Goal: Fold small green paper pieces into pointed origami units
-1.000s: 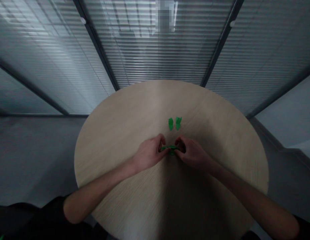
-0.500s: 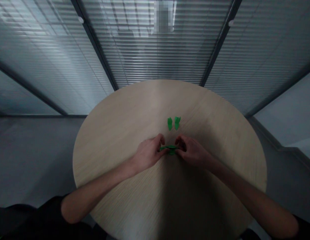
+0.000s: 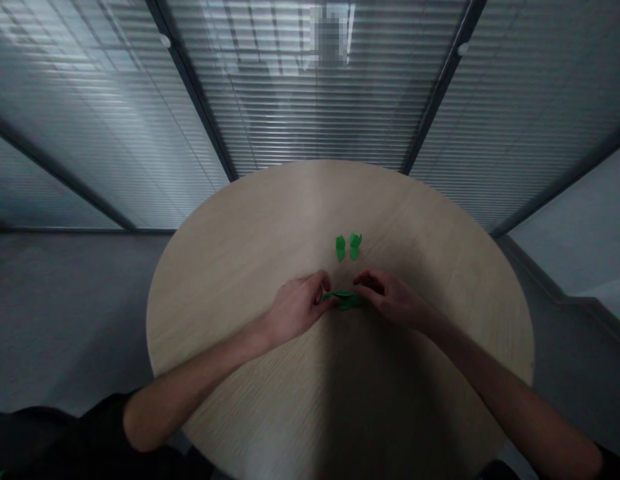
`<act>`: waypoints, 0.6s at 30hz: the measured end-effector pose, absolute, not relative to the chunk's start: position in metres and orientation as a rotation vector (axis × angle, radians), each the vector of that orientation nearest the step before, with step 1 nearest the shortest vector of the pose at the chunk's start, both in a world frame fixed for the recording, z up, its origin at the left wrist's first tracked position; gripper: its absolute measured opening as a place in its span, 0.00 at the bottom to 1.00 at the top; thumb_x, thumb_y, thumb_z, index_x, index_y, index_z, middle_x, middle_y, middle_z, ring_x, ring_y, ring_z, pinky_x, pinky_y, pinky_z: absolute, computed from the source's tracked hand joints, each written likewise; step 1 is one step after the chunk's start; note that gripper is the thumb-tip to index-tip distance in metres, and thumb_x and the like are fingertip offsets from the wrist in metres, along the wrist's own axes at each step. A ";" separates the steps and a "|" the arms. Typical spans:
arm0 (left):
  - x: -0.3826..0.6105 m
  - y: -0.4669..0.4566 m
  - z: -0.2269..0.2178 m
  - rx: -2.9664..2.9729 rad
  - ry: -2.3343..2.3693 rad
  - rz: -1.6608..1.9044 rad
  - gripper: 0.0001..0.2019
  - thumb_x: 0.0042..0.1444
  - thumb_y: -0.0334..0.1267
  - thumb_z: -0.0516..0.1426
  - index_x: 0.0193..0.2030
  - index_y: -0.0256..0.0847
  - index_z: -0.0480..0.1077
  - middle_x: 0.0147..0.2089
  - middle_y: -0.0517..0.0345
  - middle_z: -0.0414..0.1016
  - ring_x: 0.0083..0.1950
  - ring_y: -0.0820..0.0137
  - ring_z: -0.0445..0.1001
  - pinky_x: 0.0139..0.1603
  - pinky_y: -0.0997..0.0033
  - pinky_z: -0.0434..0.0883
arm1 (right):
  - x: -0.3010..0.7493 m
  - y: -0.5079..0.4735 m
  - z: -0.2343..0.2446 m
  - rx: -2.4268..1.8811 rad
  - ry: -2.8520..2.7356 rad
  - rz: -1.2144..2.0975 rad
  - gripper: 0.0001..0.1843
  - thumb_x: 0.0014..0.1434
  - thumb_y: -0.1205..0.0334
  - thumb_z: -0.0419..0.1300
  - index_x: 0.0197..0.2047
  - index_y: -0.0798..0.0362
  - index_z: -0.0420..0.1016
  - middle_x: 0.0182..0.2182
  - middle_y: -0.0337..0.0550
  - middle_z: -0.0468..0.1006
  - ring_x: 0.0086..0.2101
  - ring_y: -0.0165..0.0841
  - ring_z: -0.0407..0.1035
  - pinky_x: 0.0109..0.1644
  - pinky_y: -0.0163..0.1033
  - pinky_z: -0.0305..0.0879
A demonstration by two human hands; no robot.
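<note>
A flat green folded piece [image 3: 346, 300], which looks like paper, lies on the round wooden table between my hands. My left hand [image 3: 301, 303] pinches its left end between thumb and curled fingers. At the other end is my right hand [image 3: 390, 297], with thumb and fingers apart. Its thumb tip is close to the piece's right end; whether it touches I cannot tell. Just beyond my hands lie two small green folded shapes, a left one [image 3: 341, 247] and a right one [image 3: 355, 246] with a forked top.
The round table [image 3: 230, 240] has light wood grain, and a shadow falls across its near right part. Past its far edge stand glass panels with blinds [image 3: 315, 127] and dark frames. Grey floor [image 3: 90, 300] shows on the left.
My right hand has shifted slightly right and its fingers have come off the green piece, so more of that end shows. My left hand keeps its pinch.
</note>
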State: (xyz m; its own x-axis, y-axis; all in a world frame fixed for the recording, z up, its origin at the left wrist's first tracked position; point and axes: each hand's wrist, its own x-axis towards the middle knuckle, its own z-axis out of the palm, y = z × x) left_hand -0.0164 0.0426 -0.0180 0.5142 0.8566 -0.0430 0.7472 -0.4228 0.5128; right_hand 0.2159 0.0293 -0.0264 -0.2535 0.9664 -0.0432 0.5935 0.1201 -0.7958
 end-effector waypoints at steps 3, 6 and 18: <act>-0.017 0.041 -0.018 2.305 1.290 0.339 0.10 0.67 0.46 0.58 0.47 0.42 0.70 0.36 0.57 0.76 0.34 0.66 0.74 0.32 0.69 0.62 | 0.214 0.027 -0.025 -1.503 -2.060 0.815 0.07 0.67 0.64 0.58 0.44 0.54 0.78 0.43 0.48 0.79 0.42 0.38 0.75 0.50 0.44 0.67; -0.017 0.040 -0.016 2.312 1.268 0.343 0.11 0.67 0.45 0.57 0.50 0.42 0.70 0.37 0.57 0.76 0.35 0.66 0.75 0.33 0.69 0.65 | 0.210 0.021 -0.024 -1.480 -2.172 0.716 0.11 0.62 0.65 0.65 0.49 0.53 0.77 0.47 0.49 0.76 0.44 0.40 0.74 0.51 0.45 0.67; -0.021 0.042 -0.013 2.336 1.146 0.351 0.11 0.65 0.42 0.60 0.52 0.43 0.73 0.52 0.53 0.69 0.37 0.70 0.74 0.40 0.66 0.72 | 0.206 0.014 -0.024 -1.395 -2.104 0.708 0.05 0.61 0.70 0.64 0.41 0.53 0.76 0.42 0.46 0.76 0.44 0.38 0.72 0.51 0.45 0.68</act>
